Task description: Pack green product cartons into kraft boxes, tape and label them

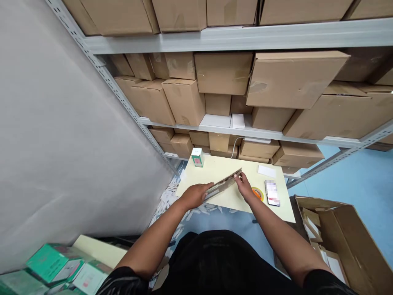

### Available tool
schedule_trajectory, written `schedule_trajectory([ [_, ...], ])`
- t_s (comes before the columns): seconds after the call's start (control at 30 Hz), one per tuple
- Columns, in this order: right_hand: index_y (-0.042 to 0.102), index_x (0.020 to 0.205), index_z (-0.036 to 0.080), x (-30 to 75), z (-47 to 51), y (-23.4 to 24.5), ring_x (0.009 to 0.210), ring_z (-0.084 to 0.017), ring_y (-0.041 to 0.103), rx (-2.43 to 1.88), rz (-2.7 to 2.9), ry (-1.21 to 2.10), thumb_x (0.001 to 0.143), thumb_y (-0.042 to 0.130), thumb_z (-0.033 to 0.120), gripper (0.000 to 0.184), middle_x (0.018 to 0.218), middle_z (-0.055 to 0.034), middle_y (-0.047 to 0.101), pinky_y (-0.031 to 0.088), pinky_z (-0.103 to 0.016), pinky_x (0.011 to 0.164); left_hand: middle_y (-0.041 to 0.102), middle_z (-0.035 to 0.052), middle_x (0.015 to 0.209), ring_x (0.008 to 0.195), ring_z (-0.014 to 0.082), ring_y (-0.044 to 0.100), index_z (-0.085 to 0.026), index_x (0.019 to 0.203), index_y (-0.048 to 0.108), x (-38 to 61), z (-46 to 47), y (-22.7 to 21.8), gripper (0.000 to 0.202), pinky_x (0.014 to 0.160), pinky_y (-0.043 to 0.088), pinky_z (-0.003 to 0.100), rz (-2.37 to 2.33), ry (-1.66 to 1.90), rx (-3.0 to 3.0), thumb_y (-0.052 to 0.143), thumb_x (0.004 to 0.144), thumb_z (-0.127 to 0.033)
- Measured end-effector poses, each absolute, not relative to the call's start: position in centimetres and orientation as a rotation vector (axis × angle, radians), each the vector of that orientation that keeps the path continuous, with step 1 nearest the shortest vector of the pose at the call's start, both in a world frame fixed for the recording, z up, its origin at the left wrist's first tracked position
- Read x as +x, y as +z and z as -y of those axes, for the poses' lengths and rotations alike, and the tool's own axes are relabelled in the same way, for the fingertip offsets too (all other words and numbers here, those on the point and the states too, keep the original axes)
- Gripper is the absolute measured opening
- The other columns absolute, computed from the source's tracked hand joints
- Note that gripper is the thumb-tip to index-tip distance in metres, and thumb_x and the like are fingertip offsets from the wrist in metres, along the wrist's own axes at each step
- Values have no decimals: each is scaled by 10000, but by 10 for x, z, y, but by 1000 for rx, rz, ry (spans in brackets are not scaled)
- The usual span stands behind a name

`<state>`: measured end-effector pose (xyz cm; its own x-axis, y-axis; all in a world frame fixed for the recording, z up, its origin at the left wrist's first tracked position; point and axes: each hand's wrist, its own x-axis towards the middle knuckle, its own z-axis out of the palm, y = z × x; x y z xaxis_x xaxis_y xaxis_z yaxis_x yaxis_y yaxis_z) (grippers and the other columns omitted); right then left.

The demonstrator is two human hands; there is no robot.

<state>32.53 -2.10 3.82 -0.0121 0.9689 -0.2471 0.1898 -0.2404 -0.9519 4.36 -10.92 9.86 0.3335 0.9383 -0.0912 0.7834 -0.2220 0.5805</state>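
A flattened brown cardboard piece lies tilted over the pale yellow table. My left hand grips its near left end with curled fingers. My right hand pinches its far right edge. A small green and white box stands upright at the table's far left corner. Just right of my right wrist sits a roll of orange tape, partly hidden.
A phone and a white card lie on the table's right side. Metal shelving stacked with cardboard boxes rises behind. An open carton sits on the floor at right. Paper scraps litter the floor; green boxes lie lower left.
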Motion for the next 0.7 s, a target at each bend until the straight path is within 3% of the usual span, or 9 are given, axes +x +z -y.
schedule_trajectory([
  [0.1,595,1324,254,317,11,37,1279,-310,583,-1632,1175,1320,808,645,705,687,1390,-98,645,434,-432,1095,672,66,1399,1247,313,634,-308,1500,542,47,93,88,654,1085,457,409,-1483,396,2045,621,858,-212],
  [0.33,579,1227,265,298,4,25,1147,-300,649,-1732,943,1335,787,659,722,639,1280,-99,693,543,-390,868,663,103,1405,1263,324,622,-260,1464,576,30,61,69,606,1104,447,439,-1344,398,2050,630,862,-210],
  [0.53,571,1233,296,285,8,15,1125,-274,646,-1730,778,1274,741,724,594,595,1275,-67,680,560,-380,835,755,92,1185,1093,259,702,-211,1259,687,17,24,61,393,945,528,356,-1306,537,1706,533,965,-420],
  [0.7,637,989,242,285,11,14,920,-246,677,-1704,786,1281,703,654,415,334,969,-43,733,551,-329,744,767,95,1060,1001,283,701,-218,1076,734,12,1,61,290,857,495,362,-1356,327,1950,515,958,-368],
])
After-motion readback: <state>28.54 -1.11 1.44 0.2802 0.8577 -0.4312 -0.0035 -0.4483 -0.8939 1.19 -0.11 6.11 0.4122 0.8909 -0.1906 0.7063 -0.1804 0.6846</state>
